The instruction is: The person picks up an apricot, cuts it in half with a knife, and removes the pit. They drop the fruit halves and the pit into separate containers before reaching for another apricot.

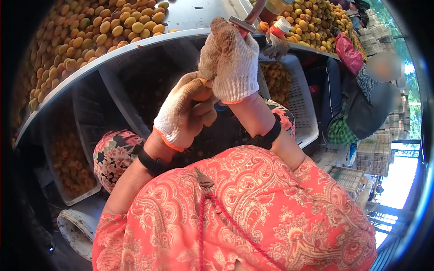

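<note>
Both my hands wear white knit gloves with orange cuffs and brown-stained fingers. My right hand [233, 63] is raised at the table's edge, its fingers curled closed. A flat metal piece with a reddish part [242, 23] shows right at its fingertips. My left hand [187, 108] is lower and to the left, fingers bent and thumb side touching the right glove near the thumb. What either hand holds, I cannot tell. Against my red patterned top hangs a pointed metal tool [204, 179] on a red cord [235, 226].
Many yellow-orange fruits [104, 27] lie heaped on the metal-edged table [181, 33]. A white-capped bottle [280, 27] stands near more fruits [312, 27]. Plastic crates [303, 104] with fruit sit below. Another person [361, 104] sits at right. A white bucket [77, 230] is lower left.
</note>
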The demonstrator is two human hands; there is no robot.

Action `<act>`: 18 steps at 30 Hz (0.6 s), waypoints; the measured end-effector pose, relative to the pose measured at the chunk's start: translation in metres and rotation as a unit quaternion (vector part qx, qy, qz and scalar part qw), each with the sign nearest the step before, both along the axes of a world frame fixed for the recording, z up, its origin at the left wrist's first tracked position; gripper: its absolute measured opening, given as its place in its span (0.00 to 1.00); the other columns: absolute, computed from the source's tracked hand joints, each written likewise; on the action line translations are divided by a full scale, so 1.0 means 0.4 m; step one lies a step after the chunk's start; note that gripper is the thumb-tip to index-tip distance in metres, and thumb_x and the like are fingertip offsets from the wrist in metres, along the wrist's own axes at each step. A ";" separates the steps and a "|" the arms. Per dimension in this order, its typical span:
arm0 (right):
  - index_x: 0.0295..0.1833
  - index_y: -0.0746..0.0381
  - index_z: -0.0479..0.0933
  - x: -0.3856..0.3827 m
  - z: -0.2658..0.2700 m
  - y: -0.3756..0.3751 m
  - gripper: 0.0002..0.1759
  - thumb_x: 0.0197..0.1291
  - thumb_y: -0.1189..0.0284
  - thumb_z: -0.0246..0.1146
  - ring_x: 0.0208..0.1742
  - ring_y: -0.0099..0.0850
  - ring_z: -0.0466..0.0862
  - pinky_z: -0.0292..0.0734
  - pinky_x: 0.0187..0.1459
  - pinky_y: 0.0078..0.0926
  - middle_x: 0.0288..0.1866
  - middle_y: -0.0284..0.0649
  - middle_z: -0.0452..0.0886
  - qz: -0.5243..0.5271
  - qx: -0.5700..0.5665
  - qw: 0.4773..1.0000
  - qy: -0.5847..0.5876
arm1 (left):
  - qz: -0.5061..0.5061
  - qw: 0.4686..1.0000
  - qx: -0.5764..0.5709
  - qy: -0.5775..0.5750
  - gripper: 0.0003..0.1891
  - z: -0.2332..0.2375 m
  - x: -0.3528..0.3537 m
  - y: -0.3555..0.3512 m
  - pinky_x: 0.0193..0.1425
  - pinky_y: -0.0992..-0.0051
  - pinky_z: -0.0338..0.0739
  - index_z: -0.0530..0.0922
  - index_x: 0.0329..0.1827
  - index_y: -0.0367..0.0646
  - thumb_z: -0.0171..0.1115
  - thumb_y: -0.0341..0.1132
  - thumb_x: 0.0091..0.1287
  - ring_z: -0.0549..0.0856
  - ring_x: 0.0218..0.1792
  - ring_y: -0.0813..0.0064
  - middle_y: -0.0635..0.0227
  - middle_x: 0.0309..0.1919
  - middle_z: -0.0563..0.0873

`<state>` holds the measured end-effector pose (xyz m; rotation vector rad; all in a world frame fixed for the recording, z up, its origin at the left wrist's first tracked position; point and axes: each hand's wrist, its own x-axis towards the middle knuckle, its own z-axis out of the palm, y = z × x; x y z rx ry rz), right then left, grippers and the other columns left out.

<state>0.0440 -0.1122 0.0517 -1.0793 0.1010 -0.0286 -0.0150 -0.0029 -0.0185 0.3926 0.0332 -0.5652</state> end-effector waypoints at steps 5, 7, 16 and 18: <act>0.29 0.56 0.73 0.017 -0.019 -0.032 0.14 0.64 0.66 0.69 0.11 0.26 0.71 0.64 0.12 0.24 0.16 0.31 0.72 0.033 0.094 0.994 0.040 | -0.010 1.000 -0.005 -0.003 0.16 -0.008 0.003 -0.001 0.31 0.76 0.63 0.73 0.60 0.44 0.60 0.39 0.74 0.66 0.25 0.85 0.76 0.34 0.72; 0.27 0.56 0.71 0.023 -0.024 -0.034 0.15 0.63 0.66 0.70 0.10 0.27 0.70 0.62 0.11 0.26 0.15 0.32 0.71 0.026 0.102 0.994 0.042 | -0.011 1.000 -0.013 -0.006 0.16 -0.002 0.002 -0.003 0.31 0.76 0.63 0.72 0.61 0.43 0.60 0.39 0.74 0.66 0.25 0.85 0.76 0.34 0.72; 0.29 0.57 0.75 -0.015 -0.001 -0.039 0.14 0.66 0.66 0.68 0.11 0.23 0.68 0.60 0.13 0.21 0.15 0.30 0.70 0.043 0.132 0.988 -0.075 | -0.014 0.998 -0.047 0.036 0.14 -0.008 0.000 -0.003 0.34 0.76 0.65 0.75 0.55 0.47 0.61 0.44 0.75 0.70 0.30 0.79 0.75 0.37 0.77; 0.35 0.60 0.79 -0.026 0.007 -0.035 0.10 0.69 0.67 0.66 0.14 0.22 0.70 0.61 0.15 0.21 0.18 0.30 0.73 0.022 0.119 0.985 -0.120 | -0.012 0.998 -0.039 0.051 0.17 -0.003 0.000 -0.004 0.35 0.74 0.67 0.76 0.56 0.46 0.60 0.49 0.76 0.73 0.31 0.77 0.72 0.42 0.80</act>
